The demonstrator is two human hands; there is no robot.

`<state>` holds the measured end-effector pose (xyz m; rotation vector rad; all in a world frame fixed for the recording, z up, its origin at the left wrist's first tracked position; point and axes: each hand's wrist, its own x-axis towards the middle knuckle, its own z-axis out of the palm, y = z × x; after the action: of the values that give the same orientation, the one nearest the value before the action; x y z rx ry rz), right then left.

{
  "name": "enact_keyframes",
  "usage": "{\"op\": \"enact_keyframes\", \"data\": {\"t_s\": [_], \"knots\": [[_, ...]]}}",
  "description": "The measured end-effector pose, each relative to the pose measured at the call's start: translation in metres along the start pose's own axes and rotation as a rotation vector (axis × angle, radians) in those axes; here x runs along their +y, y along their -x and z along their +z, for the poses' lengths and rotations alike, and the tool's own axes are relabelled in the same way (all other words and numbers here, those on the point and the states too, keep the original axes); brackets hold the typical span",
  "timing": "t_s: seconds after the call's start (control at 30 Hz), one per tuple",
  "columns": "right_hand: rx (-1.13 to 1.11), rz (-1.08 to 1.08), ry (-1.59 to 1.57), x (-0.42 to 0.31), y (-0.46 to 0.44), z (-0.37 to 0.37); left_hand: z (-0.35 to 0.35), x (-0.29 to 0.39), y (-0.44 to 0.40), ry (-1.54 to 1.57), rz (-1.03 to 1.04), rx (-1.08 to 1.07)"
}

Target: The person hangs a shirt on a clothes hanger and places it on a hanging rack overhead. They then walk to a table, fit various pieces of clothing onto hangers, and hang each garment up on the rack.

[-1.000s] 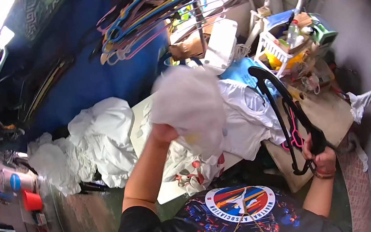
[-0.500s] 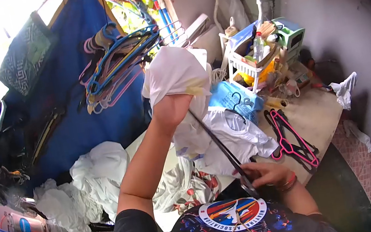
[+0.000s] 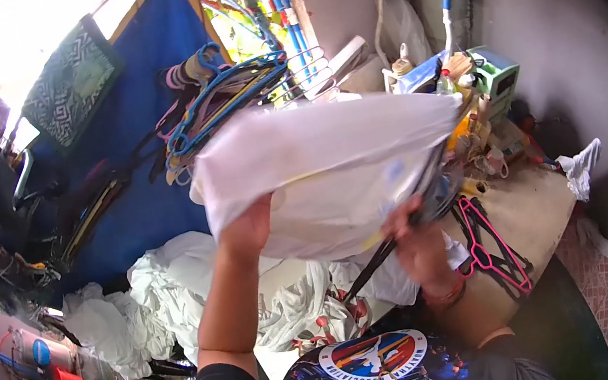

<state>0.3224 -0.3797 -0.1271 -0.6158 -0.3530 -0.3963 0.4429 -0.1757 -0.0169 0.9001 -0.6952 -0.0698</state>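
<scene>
A white garment (image 3: 333,168) is stretched out in the air between my two hands, its right side blurred. My left hand (image 3: 247,224) is closed on its lower left edge, fingers partly hidden by the cloth. My right hand (image 3: 417,239) holds a black hanger (image 3: 371,269) near the garment's lower right, and part of the hanger is at the garment's opening. Below them, white clothes with a red pattern (image 3: 301,312) lie on the table.
White clothes (image 3: 178,281) are heaped at the left. Many hangers (image 3: 223,98) hang before a blue curtain (image 3: 133,98). Pink and black hangers (image 3: 486,251) lie on the table (image 3: 538,201) at the right, beside a crowded basket and a green box (image 3: 497,78).
The garment has gone from bunched over my left hand to spread wide toward the right. My right hand has risen with the black hanger, bringing it to the cloth.
</scene>
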Motion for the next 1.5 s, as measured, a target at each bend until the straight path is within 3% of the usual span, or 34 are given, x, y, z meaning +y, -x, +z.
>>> {"op": "enact_keyframes", "data": {"t_s": [0.07, 0.1, 0.17, 0.2, 0.37, 0.4, 0.43, 0.47, 0.53, 0.6, 0.63, 0.7, 0.77, 0.8, 0.83, 0.9, 1.0, 1.1, 1.23, 1.37, 1.5], "knots": [[-0.061, -0.138, -0.008, -0.026, -0.026, 0.016, -0.03, -0.028, 0.027, -0.405, 0.042, 0.09], [-0.095, -0.189, -0.067, -0.027, -0.036, 0.022, -0.066, -0.048, 0.041, -1.194, 0.259, 0.013], [-0.202, -0.257, -0.071, -0.023, -0.054, 0.03, -0.066, -0.064, 0.075, -1.219, -0.037, 0.137], [-0.202, -0.291, 0.032, -0.019, -0.063, 0.031, -0.066, -0.07, 0.088, -0.962, -0.106, 0.169], [-0.3, -0.437, 0.465, 0.003, -0.071, 0.04, -0.044, -0.051, 0.095, -0.409, -0.117, 0.236], [-0.343, -0.478, 0.455, 0.007, -0.067, 0.041, -0.043, -0.046, 0.094, -0.174, -0.151, 0.293], [-0.54, -0.68, 0.576, 0.009, -0.074, 0.042, -0.042, -0.043, 0.095, 0.062, -0.184, 0.344], [-0.531, -0.73, 0.643, 0.015, -0.071, 0.046, -0.041, -0.045, 0.096, 0.027, -0.138, 0.318], [-0.52, -0.775, 0.694, 0.031, -0.066, 0.052, -0.087, -0.103, 0.129, -0.621, -0.185, 0.141], [-0.582, -0.626, 0.77, 0.041, -0.061, 0.043, -0.052, -0.093, 0.124, -1.295, -0.338, -0.025], [-0.614, -0.557, 0.803, 0.042, -0.059, 0.044, -0.042, -0.093, 0.125, -0.856, -0.468, 0.042], [-0.423, -0.406, 0.673, 0.046, -0.054, 0.032, -0.002, -0.062, 0.115, 0.08, -0.759, 0.284], [-0.149, -0.268, 0.545, 0.045, -0.048, 0.025, 0.012, -0.025, 0.116, -0.414, -0.618, 0.021], [-0.155, -0.264, 0.679, 0.034, -0.052, 0.027, 0.014, -0.016, 0.118, -0.653, -0.536, -0.112], [-0.145, -0.206, 0.676, 0.031, -0.053, 0.022, 0.019, -0.018, 0.106, -1.096, 0.123, -0.005], [-0.139, -0.173, 0.558, 0.032, -0.051, 0.03, 0.027, -0.001, 0.063, -1.622, 0.553, 0.045], [-0.108, -0.061, 0.426, 0.021, -0.047, 0.038, -0.003, -0.013, 0.045, -1.276, 0.052, -0.171], [-0.226, -0.108, 0.686, 0.014, -0.041, 0.017, -0.01, -0.015, 0.041, -0.969, -0.186, -0.21], [-0.455, -0.183, 0.545, 0.009, -0.036, 0.01, -0.017, -0.017, 0.035, -0.839, -0.304, -0.267], [-0.447, -0.111, 0.443, 0.009, -0.029, 0.002, -0.022, -0.015, 0.033, -0.869, -0.408, -0.313], [-0.158, -0.057, 0.644, 0.002, -0.035, -0.013, -0.037, -0.016, 0.029, -0.797, -0.486, -0.26]]}}
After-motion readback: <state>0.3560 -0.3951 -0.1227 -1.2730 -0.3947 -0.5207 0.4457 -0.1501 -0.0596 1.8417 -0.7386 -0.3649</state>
